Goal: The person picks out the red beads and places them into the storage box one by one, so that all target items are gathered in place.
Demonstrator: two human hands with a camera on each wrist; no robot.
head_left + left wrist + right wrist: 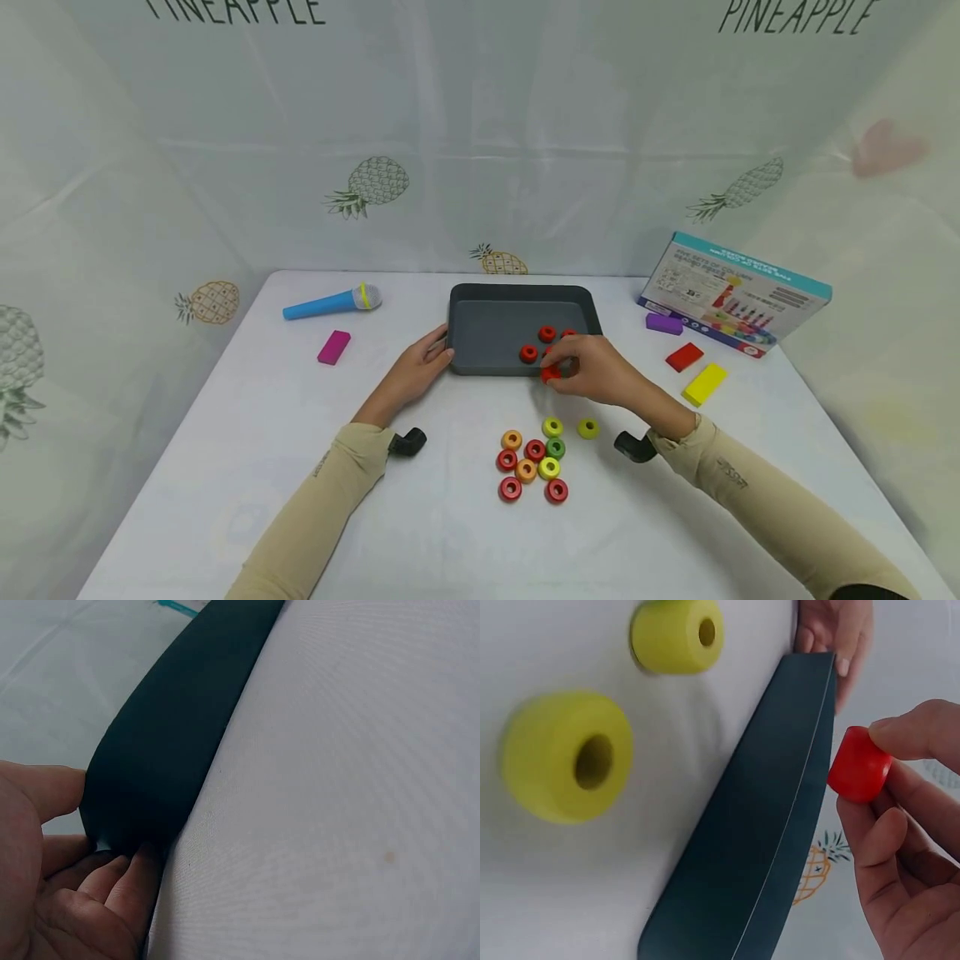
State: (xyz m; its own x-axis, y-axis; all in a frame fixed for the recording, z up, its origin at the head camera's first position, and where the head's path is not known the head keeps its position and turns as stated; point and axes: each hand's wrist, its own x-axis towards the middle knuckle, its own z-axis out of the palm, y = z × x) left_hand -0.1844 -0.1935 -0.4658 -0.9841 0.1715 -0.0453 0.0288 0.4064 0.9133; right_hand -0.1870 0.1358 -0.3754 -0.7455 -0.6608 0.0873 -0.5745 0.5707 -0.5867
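Note:
My right hand (pixel 600 371) pinches a red ring bead (pixel 860 765) between thumb and fingers, just over the near rim of a dark grey tray (pixel 487 325). In the tray, toward its right, lie several red beads (pixel 528 353), partly hidden by that hand. At the tray's near left corner, my left hand (pixel 415 371) holds the edge, thumb on one side and curled fingers on the other in the left wrist view. Nearer me on the table are loose beads: red (pixel 510 489), orange (pixel 526 472), green (pixel 555 448) and yellow (pixel 588 428).
A toy microphone (pixel 330 302) and a pink block (pixel 333 347) lie at the left. To the right are a purple block (pixel 664 323), a red block (pixel 684 357), a yellow block (pixel 704 384) and a leaning toy box (pixel 731 296). A pineapple-printed curtain (pixel 480 125) hangs behind the white table (pixel 225 467).

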